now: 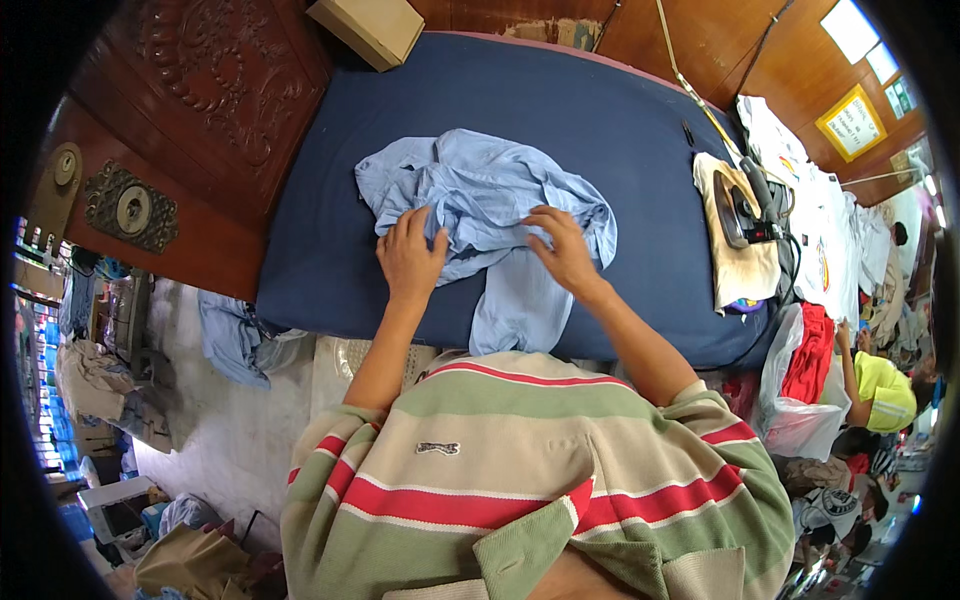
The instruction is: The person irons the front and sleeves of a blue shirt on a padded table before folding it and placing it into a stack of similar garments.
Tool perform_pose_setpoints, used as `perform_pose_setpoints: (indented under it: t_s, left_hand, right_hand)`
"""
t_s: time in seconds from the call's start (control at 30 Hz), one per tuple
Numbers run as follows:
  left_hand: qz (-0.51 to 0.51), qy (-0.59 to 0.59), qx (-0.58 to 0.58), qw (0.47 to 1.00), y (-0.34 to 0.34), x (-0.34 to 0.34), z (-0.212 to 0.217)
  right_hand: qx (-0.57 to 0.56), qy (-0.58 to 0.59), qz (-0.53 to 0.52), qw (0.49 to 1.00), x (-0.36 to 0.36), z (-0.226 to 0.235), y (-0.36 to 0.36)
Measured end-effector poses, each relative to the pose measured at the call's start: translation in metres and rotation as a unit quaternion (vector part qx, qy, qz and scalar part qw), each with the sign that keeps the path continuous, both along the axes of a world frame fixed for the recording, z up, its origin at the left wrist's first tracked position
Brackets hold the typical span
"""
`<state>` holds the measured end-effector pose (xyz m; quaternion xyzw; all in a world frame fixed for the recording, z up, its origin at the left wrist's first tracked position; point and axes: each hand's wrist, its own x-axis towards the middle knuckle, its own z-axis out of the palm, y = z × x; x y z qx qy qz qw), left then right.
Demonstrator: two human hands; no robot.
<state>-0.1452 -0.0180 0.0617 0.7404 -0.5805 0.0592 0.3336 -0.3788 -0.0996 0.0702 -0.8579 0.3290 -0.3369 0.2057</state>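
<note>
Spreading the crumpled light-blue shirt goes best with 2 flat palms working outward. It lies mid-way on the navy ironing pad; the left hand and right hand press it open-fingered, gripping nothing, well apart from the iron.

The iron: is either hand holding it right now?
No, the iron sits alone on a cloth at the right, while both hands press the blue shirt.

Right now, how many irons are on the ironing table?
1. The iron sits on a scorched cloth at the right end of the blue table, right of the light blue shirt under both hands. None else shows there.
</note>
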Motion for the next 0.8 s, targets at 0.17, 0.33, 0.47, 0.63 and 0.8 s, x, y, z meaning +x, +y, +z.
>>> perform_pose_setpoints:
  t_s: [0.17,0.33,0.47,0.63,0.8]
  left_hand:
    - [-0.071,0.001,0.178,0.981,-0.05,0.004,0.011]
    - [-0.284,0.458,0.12,0.833,-0.074,0.031,0.045]
    - [-0.369,0.505,0.184,0.758,-0.057,0.054,0.167]
    - [-0.37,0.3,0.154,0.866,-0.026,0.078,0.266]
    - [-0.09,-0.372,-0.102,0.918,0.024,0.1,0.317]
  right_hand:
    - [-0.06,0.107,0.021,0.992,0.061,0.013,-0.015]
    - [-0.187,0.026,0.061,0.98,0.073,0.028,-0.03]
    - [-0.213,0.084,-0.009,0.973,0.067,0.034,-0.045]
    - [-0.099,0.109,-0.095,0.985,0.034,0.053,-0.058]
    - [-0.125,0.388,-0.103,0.907,-0.039,0.043,-0.087]
